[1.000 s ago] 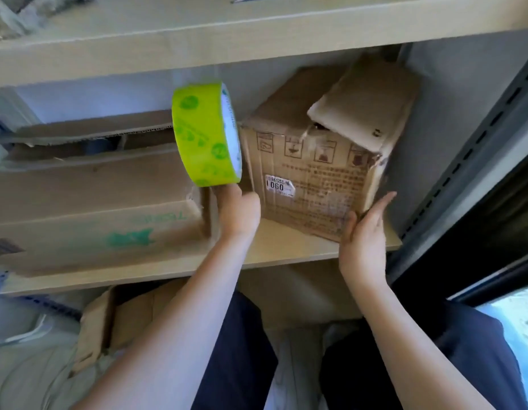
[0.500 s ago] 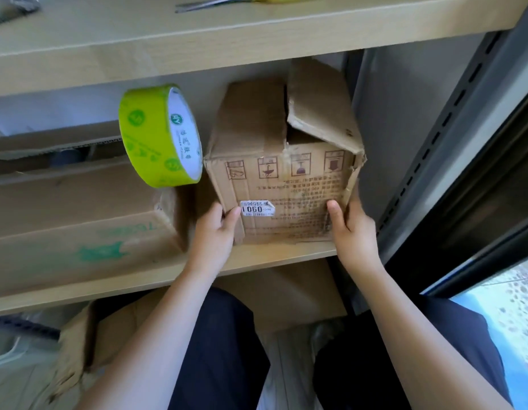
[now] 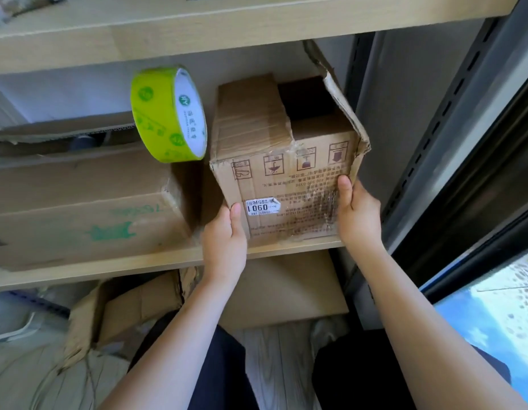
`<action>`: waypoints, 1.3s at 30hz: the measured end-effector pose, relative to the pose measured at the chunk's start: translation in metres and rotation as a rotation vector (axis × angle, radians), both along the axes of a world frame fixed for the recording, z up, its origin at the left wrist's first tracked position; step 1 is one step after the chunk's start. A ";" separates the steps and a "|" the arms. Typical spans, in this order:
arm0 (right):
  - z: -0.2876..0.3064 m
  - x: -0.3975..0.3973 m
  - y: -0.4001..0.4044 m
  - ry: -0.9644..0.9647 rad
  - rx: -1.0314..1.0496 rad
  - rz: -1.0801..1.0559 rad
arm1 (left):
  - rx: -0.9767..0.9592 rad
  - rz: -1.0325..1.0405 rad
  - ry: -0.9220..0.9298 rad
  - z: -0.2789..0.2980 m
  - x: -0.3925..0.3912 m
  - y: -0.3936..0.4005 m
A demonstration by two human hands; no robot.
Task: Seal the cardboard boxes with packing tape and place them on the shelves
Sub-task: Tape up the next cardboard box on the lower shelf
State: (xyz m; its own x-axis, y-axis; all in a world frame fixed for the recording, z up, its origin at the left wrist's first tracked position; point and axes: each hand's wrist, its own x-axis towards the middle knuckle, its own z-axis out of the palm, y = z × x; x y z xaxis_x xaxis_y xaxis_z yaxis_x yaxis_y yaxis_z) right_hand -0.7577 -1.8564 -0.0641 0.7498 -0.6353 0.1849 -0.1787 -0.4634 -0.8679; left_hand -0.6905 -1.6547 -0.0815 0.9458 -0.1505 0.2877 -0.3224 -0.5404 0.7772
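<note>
A small worn cardboard box (image 3: pixel 298 184) with a white "1.060" label stands on the middle shelf (image 3: pixel 109 266) at its right end. Its left top flap lies flat; the right flap stands up, leaving the top open. My left hand (image 3: pixel 224 241) grips the box's lower left front corner, thumb on the front face. My right hand (image 3: pixel 357 214) grips the right front edge. A yellow-green roll of packing tape (image 3: pixel 168 113) stands on edge on the large box to the left, just beside the small box.
A large cardboard box (image 3: pixel 79 208) with green print fills the shelf's left part. The upper shelf board (image 3: pixel 227 22) hangs close above. A dark metal upright (image 3: pixel 434 149) bounds the right. Below the shelf sit an open torn box (image 3: pixel 124 309) and a closed one (image 3: pixel 286 291).
The small box has turned square to me and slid toward the shelf's front. Both hands went from its sides to a grip on its front corners. Its right flap now stands higher.
</note>
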 end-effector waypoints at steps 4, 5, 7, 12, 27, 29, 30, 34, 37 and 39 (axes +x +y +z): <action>-0.002 -0.008 -0.005 0.051 0.074 0.092 | 0.015 -0.025 0.005 -0.001 -0.002 0.004; -0.003 -0.011 -0.005 0.085 0.077 0.117 | -0.006 -0.063 0.035 0.000 -0.003 0.007; -0.007 -0.012 -0.006 0.128 0.038 0.097 | -0.040 -0.119 0.118 0.000 -0.004 0.009; -0.016 -0.015 -0.013 0.113 0.110 0.110 | 0.048 -0.132 0.277 -0.009 0.002 0.009; -0.039 -0.017 -0.021 0.433 -0.069 0.123 | 0.351 -0.150 0.257 -0.026 0.016 0.019; -0.044 -0.014 -0.017 0.412 -0.144 0.050 | 0.382 -0.121 0.247 -0.026 0.014 0.018; -0.044 -0.013 -0.015 0.402 -0.160 0.031 | 0.395 -0.099 0.227 -0.025 0.013 0.016; -0.045 -0.013 -0.016 0.394 -0.157 0.031 | 0.473 -0.068 0.149 -0.021 0.005 0.015; -0.047 -0.012 -0.015 0.406 -0.193 0.018 | 0.555 -0.058 0.093 -0.021 -0.005 0.016; -0.050 -0.009 -0.013 0.381 -0.209 -0.044 | 0.643 -0.038 0.042 -0.020 -0.010 0.013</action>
State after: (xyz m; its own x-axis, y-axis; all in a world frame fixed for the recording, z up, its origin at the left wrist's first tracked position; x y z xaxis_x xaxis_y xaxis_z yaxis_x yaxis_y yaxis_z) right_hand -0.7669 -1.8690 -0.1138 0.7625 -0.6464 0.0288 -0.4912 -0.6071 -0.6246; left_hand -0.7004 -1.6416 -0.1014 0.9450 -0.3139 0.0918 -0.3266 -0.8914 0.3141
